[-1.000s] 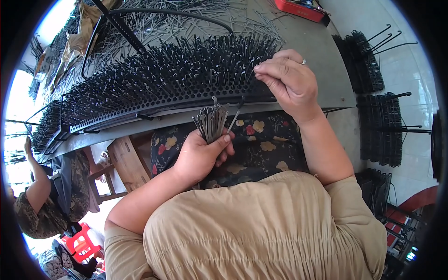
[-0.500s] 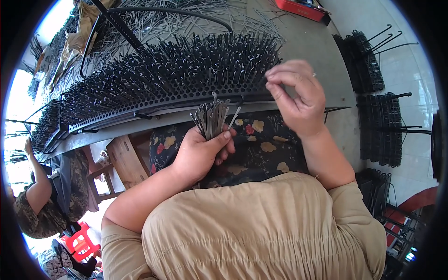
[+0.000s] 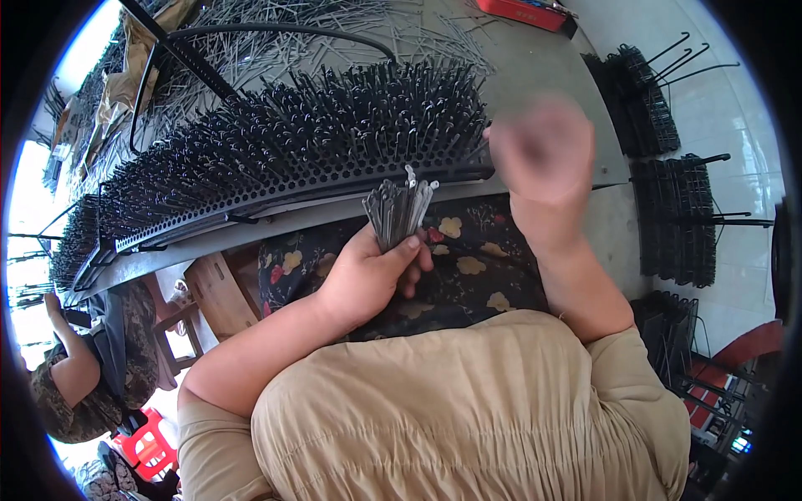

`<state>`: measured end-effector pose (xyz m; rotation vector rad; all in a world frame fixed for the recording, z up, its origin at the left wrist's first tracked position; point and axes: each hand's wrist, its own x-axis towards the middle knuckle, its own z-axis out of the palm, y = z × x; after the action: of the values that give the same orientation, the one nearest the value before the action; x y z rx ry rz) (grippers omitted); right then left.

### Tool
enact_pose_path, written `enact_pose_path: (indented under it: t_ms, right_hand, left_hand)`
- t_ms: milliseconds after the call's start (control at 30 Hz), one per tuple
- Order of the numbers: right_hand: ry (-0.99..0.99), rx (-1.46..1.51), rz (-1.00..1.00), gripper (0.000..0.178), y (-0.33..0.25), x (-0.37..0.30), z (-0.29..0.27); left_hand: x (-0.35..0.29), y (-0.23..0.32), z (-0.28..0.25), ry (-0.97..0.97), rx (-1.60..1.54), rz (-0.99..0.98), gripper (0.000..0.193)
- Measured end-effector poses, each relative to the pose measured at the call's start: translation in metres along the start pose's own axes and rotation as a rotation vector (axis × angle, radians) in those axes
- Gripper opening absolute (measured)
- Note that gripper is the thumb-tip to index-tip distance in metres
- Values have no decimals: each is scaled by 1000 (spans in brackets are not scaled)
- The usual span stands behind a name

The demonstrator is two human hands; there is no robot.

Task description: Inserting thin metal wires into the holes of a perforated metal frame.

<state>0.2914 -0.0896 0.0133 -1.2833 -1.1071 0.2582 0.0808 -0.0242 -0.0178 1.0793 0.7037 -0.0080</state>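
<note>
My left hand is closed around a bundle of thin metal strips with small holed ends, standing upright above my lap. Just past the bundle runs a long black perforated rack, densely filled with dark hooked metal pieces. My right hand is raised at the rack's right end. Its fingers are smeared, so whether they pinch anything cannot be made out.
Loose metal strips lie heaped on the grey table behind the rack. A red box sits at the far edge. More loaded racks hang at right. Another person works at left near a red stool.
My left hand and the bundle have shifted slightly right in view. My right hand has moved a little to the right and blurred. The rack appears slightly further left.
</note>
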Motion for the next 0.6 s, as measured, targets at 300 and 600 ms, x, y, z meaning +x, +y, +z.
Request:
enact_pose_path:
  t_ms: [300,600]
  right_hand:
    - [-146,-569,-439,26,1,10,-3]
    - [-260,-13,201,23,-14,-28,8]
  left_hand:
    - [-7,-7,-5,-50,-10,198,15]
    - [-4,-7,-5,6,-55,207,12]
